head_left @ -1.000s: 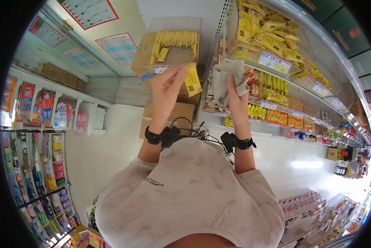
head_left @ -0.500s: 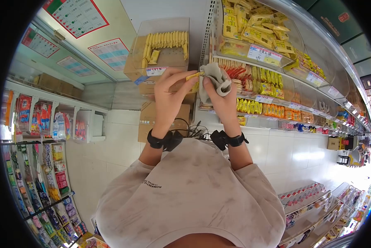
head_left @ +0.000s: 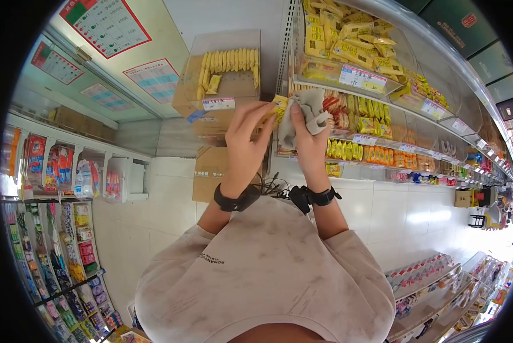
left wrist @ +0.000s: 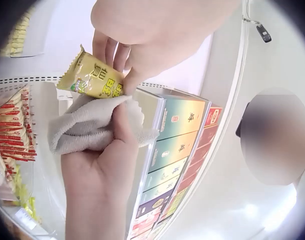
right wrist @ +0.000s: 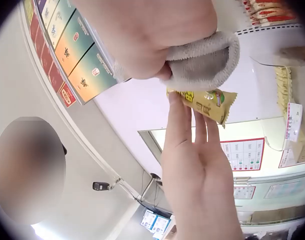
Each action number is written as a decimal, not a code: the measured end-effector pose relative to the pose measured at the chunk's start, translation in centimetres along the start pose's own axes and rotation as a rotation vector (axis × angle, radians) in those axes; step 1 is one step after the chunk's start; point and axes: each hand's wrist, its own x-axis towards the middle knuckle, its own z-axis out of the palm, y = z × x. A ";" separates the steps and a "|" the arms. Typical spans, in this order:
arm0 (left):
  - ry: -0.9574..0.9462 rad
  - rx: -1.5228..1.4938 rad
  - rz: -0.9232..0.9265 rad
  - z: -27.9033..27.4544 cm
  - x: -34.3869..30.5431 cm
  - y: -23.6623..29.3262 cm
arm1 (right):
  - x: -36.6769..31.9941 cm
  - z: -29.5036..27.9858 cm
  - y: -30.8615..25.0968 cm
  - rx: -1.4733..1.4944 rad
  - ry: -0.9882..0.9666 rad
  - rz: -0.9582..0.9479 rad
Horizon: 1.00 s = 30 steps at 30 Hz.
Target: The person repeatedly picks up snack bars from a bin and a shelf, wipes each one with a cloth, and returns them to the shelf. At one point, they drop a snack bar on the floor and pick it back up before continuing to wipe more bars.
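Note:
My left hand (head_left: 247,134) pinches a small yellow snack packet (head_left: 280,107) between thumb and fingers. In the left wrist view the packet's printed face and crimped end (left wrist: 67,77) show. A grey cloth (head_left: 312,110) is bunched in my right hand (head_left: 312,148), with the thumb pressed over it. The cloth lies right at the packet's edge and covers part of it in the left wrist view. From the right wrist, the folded cloth (right wrist: 205,62) overlaps the packet (right wrist: 207,104), whose free end sticks out past the left fingers.
A clear bin (head_left: 191,86) on a cardboard box holds a row of similar yellow packets and a loose one. To the right, tiered shelves carry heaped yellow packets (head_left: 353,43) and other snacks, with price tags (head_left: 362,77) along their edges. A carton (head_left: 211,174) stands below the hands.
The hands have come together, bringing the packet from apart to against the cloth. The packet turned edge-on half a second ago and now shows its face again. The view shifted slightly.

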 end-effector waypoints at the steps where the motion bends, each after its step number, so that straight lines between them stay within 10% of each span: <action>1: -0.016 0.057 0.043 0.0 -0.1 0.1 | -0.1 0.1 -0.3 -0.017 -0.018 -0.001; 17: -0.154 -0.011 0.007 -0.3 -0.4 -0.1 | 0.3 -0.4 -1.9 0.357 -0.079 0.392; 22: -0.054 -0.159 -0.223 -0.4 -0.7 -0.1 | 0.5 -0.7 -1.2 0.402 -0.091 0.321; 30: 0.062 0.012 -0.032 -0.3 -0.5 0.5 | -0.7 1.2 -1.7 0.401 0.071 0.170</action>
